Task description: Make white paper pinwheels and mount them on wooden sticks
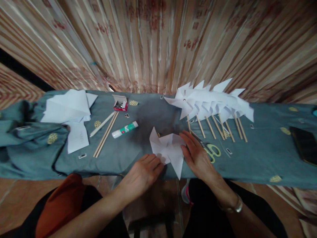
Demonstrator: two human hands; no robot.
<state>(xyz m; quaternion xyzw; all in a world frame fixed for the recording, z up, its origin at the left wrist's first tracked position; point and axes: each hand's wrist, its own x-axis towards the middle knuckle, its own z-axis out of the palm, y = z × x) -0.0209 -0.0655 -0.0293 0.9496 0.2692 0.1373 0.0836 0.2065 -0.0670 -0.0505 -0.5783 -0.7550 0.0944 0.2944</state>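
Observation:
A white paper pinwheel (pixel 170 148) lies near the table's front edge, its blades folded toward the middle and its points sticking out. My left hand (pixel 146 170) is closed at its lower left edge, fingers together and fingertips on the paper. On the other side, my right hand (pixel 198 155) lies with fingers stretched out, touching the right edge of the pinwheel. Green-handled scissors (pixel 212 152) rest just beyond my right hand, their blades partly hidden by it. A glue stick (pixel 125 129) lies to the left of the pinwheel.
Finished pinwheels on sticks (pixel 210 100) overlap at the back right. Two wooden sticks (pixel 106 135), a white pencil-like rod (pixel 102 124) and a small red box of metal pins (pixel 121 103) lie left. White paper sheets (pixel 68 107) are far left; a dark phone (pixel 304 143) is far right.

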